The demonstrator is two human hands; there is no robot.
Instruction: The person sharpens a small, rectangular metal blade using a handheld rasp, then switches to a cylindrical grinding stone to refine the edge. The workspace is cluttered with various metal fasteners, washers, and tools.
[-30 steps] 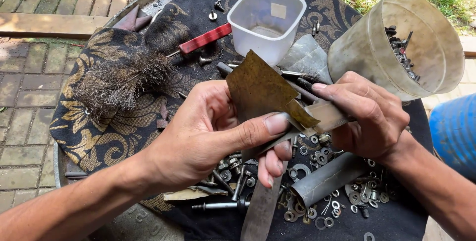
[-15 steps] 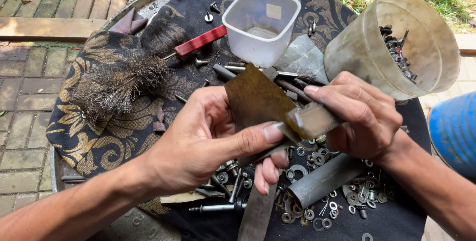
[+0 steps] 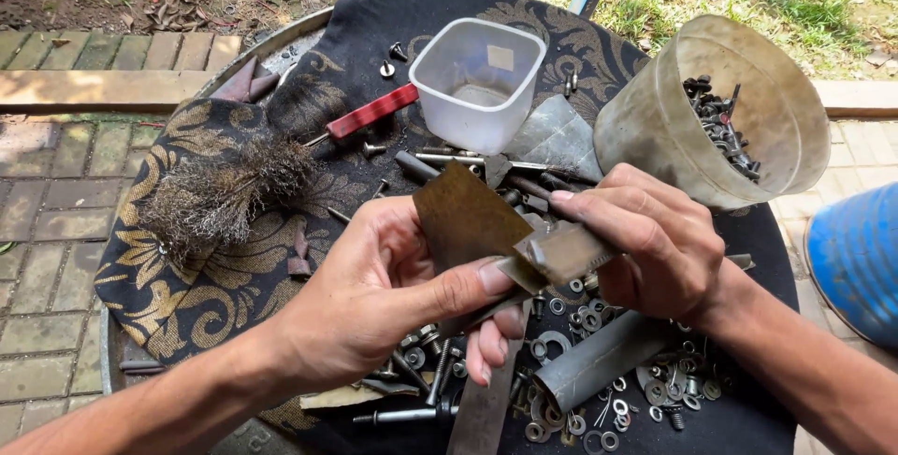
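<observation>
At the centre of the frame the left hand (image 3: 393, 296) holds a rusty brown metal plate (image 3: 465, 221), its grip closed with the thumb pressed across the plate's lower right corner and the fingers curled behind it. The right hand (image 3: 645, 245) comes in from the right, its grip closed around a small grey folded metal piece (image 3: 566, 254) that touches the plate's corner just beside the left thumb.

Both hands hover above a round worktop (image 3: 281, 39) draped in a black cloth with gold patterns (image 3: 201, 301). Below the hands, in the lower middle of the frame, lie loose washers, nuts and bolts (image 3: 599, 408), a grey metal tube (image 3: 599, 361) and a flat metal strip (image 3: 486, 408). A wire brush with a red handle (image 3: 229, 188) lies at the left. At upper centre stands a clear square plastic container (image 3: 477, 81), and at upper right a cloudy round plastic tub (image 3: 711, 109) tilts on its side with dark screws inside. A blue barrel (image 3: 856, 259) shows at the right edge.
</observation>
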